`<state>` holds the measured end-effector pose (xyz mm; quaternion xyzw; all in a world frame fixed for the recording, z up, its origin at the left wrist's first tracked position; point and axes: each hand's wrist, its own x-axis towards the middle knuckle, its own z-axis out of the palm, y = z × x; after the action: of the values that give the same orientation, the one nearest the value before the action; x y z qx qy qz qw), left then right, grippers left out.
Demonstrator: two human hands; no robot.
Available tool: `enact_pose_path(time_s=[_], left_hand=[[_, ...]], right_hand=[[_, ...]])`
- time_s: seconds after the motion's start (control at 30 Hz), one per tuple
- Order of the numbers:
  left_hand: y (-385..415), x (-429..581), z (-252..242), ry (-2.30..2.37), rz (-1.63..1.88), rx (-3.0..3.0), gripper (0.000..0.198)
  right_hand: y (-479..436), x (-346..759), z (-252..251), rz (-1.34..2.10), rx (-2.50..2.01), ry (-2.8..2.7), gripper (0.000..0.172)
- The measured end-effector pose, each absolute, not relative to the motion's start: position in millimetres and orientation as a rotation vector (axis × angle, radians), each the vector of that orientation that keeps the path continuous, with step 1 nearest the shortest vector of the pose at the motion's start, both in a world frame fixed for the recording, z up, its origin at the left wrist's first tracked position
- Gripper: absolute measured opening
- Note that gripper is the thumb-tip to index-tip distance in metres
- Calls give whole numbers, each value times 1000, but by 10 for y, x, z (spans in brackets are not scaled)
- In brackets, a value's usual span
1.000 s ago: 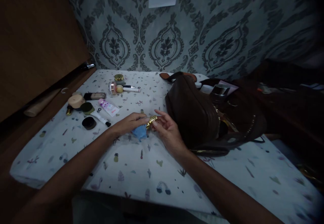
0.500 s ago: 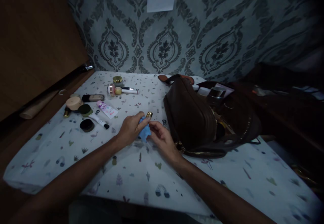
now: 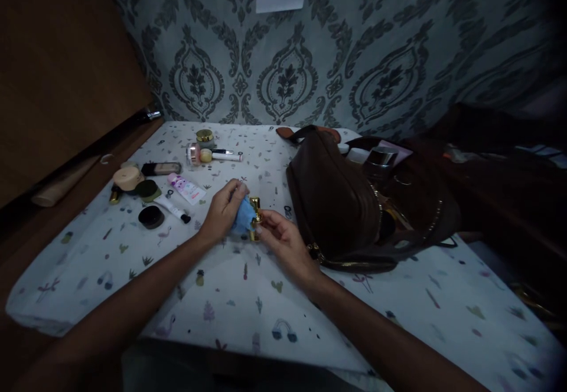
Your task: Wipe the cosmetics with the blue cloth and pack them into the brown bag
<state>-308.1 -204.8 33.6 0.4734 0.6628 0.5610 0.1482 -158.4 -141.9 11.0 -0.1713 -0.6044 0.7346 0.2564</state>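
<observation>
While the left hand (image 3: pixel 224 210) pinched a bunched blue cloth (image 3: pixel 243 218) between thumb and curled fingers, the right hand (image 3: pixel 289 243) had a small gold tube (image 3: pixel 254 204) in a light fingertip grip, its thumb and forefinger closed on the tube's right side. The tube stood roughly on end, with the cloth touching its left side, over the near middle of the table (image 3: pixel 341 321); whether its lower end met the tabletop could not be told. It lay between a brown bag (image 3: pixel 330 194) on the right and loose cosmetics on the left, among them a pink tube (image 3: pixel 186 188) and a dark-lidded pot (image 3: pixel 151 217).

The gold tube looked light and stiff, and its shiny, rounded surface would probably be slippery, more so under a sliding cloth. The surest hold seemed to be around its middle, thumb opposite fingers, pressing only gently, as the finish might scratch or smear. The cloth appeared soft and limp, with no shape of its own; it was best gathered into a pad and held close to the edge that met the tube.
</observation>
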Motion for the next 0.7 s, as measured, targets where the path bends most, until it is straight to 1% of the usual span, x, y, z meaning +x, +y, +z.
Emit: enact_pose_path(time_s=[0.1,0.23,0.4,0.5,0.7], left_hand=[[-2074,-3100,365,1851,1567,1562,36],[-2106,-3104,368,1796,1379,1854,26],[-2109,-3110,377,1897,1348,1846,30],[-2109,-3090,395,1947,1339,1804,33],[-2108,-3054,370,1962,1350,1690,35]], right_hand=[[-1420,-1570,112,1998,-444,-1696,35],[-1412,-1553,136,2067,-498,-1706,29],[-1398,-1589,120,2064,-419,-1763,21],[-1405,-1608,75,2031,-434,-1775,23],[-1426,-1593,37,1767,-560,-1869,29]])
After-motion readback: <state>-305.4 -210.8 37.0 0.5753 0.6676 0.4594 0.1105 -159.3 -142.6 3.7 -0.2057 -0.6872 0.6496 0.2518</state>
